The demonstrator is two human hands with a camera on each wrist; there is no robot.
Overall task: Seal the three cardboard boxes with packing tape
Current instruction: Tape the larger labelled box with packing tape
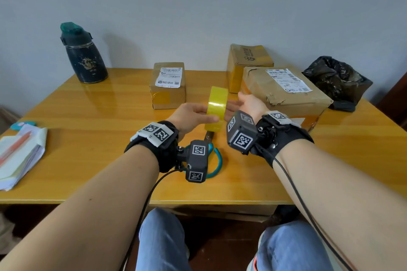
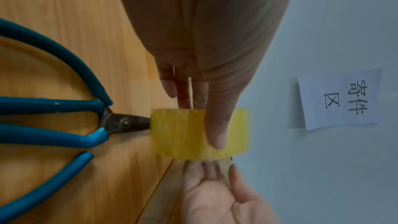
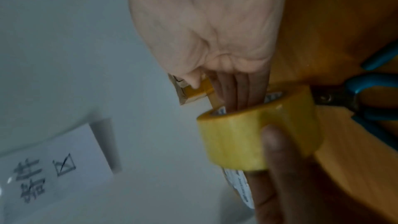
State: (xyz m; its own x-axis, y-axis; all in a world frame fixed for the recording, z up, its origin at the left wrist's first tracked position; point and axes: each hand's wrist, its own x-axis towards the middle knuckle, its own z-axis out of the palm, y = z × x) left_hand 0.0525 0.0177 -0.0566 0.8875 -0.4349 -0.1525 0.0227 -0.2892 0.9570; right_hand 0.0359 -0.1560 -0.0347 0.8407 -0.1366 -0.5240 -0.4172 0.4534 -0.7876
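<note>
A yellow packing tape roll (image 1: 217, 108) (image 2: 178, 134) (image 3: 237, 142) is held on edge above the table. My left hand (image 1: 204, 114) (image 2: 213, 125) pinches it, thumb (image 3: 277, 151) across the outer band. My right hand (image 1: 235, 103) (image 3: 234, 91) reaches from the right, its straight fingers slid into the roll's core, palm (image 2: 215, 193) open. Three cardboard boxes stand behind: a small labelled one (image 1: 168, 86), one at the back (image 1: 246, 61), and a large torn one (image 1: 284, 92) beside my right wrist.
Teal-handled scissors (image 1: 214, 158) (image 2: 64, 117) (image 3: 366, 94) lie on the wooden table (image 1: 88, 116) under my wrists. A dark bottle (image 1: 84, 57) stands far left, a black bag (image 1: 337, 77) far right, papers with a pen (image 1: 19, 154) at the left edge.
</note>
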